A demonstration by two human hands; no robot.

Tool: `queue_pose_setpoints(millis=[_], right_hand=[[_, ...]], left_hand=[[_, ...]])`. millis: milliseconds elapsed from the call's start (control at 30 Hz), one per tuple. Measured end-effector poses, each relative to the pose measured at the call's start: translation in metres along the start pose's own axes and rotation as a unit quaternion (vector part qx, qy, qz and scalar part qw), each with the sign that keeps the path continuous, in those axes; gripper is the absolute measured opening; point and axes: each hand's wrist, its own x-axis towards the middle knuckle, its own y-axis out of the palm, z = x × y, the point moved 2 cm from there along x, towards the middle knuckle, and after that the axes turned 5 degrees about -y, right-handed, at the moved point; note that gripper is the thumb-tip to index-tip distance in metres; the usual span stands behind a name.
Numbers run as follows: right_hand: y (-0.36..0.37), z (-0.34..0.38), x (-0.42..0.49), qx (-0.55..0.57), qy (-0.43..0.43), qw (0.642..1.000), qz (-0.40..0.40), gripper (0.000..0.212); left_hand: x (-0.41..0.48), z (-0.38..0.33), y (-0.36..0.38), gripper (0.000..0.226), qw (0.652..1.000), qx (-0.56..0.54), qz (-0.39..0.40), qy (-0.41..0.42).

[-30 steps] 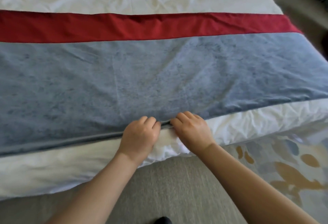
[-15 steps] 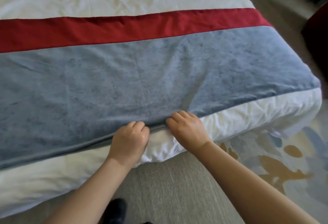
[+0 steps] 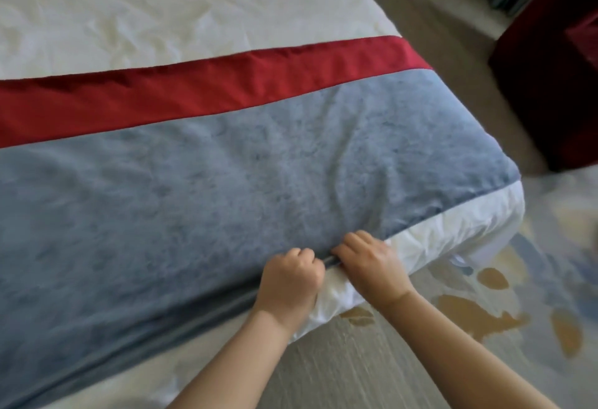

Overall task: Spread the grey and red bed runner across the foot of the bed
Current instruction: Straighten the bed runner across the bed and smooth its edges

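The grey and red bed runner (image 3: 207, 188) lies flat across the foot of the bed (image 3: 161, 10), its red band on the far side and its grey part reaching the near edge. My left hand (image 3: 289, 279) and my right hand (image 3: 372, 263) sit side by side at that near edge, fingers curled, each gripping the runner's hem where it meets the white duvet (image 3: 453, 230). The fingertips are hidden under the knuckles. Creases in the grey cloth fan out from my right hand toward the bed's right corner.
The bed's right corner (image 3: 514, 201) is close to my right hand. A dark red seat (image 3: 550, 85) stands on the floor beyond it. A patterned rug (image 3: 485, 311) with tan and blue shapes covers the floor to the right, plain carpet (image 3: 339, 360) lies below my arms.
The view has swung right and closer, so the bed's right corner and the red seat now show. Both hands keep their grip on the hem, now closer to that corner.
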Motion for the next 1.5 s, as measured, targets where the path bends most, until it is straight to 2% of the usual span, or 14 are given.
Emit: queue_pose_setpoints(millis=[67,233,300,400,600,733,867,967,1133,1267,1367,1500], right_hand=[[0.003,-0.005,-0.001,0.014,-0.011,1.0,-0.016,0.019],[0.005,-0.041,0.003,0.025,-0.048,0.997,-0.049,0.009],[0.001,-0.07,-0.002,0.014,-0.035,0.998,-0.054,0.011],[-0.007,-0.122,-0.011,-0.017,-0.008,0.998,-0.059,0.004],[-0.021,-0.216,-0.046,-0.041,0.016,0.997,-0.06,0.019],[-0.022,-0.247,-0.08,-0.006,-0.036,0.998,-0.059,0.034],[-0.016,-0.259,-0.085,0.012,-0.083,0.995,-0.049,0.029],[-0.017,-0.279,-0.08,-0.008,-0.063,0.997,-0.041,0.032],[-0.025,-0.331,-0.093,-0.085,0.026,0.996,0.025,0.053],[-0.023,-0.343,-0.118,-0.081,0.059,0.989,0.107,0.072],[-0.017,-0.344,-0.121,-0.054,0.1,0.98,0.165,0.066],[-0.034,-0.348,-0.097,-0.082,0.142,0.963,0.212,0.059]], left_hand=[[0.004,-0.002,0.007,0.032,1.0,-0.002,0.022,-0.021],[0.035,-0.022,0.019,0.024,0.999,-0.012,-0.026,-0.031],[0.057,-0.043,0.023,0.021,0.999,-0.017,-0.012,-0.034],[0.092,-0.079,0.029,0.026,0.999,-0.01,-0.004,-0.041],[0.152,-0.152,0.05,0.023,0.999,-0.004,-0.03,-0.043],[0.156,-0.178,0.073,0.024,0.995,-0.031,-0.038,-0.089],[0.147,-0.187,0.084,0.038,0.991,-0.057,-0.049,-0.113],[0.165,-0.198,0.087,0.041,0.992,-0.063,-0.052,-0.096],[0.21,-0.238,0.097,0.049,0.998,-0.061,-0.016,-0.031],[0.217,-0.259,0.103,0.047,0.994,-0.086,0.028,-0.054],[0.208,-0.255,0.103,0.041,0.994,-0.091,0.039,-0.042],[0.204,-0.213,0.083,0.023,0.991,-0.13,0.007,-0.026]])
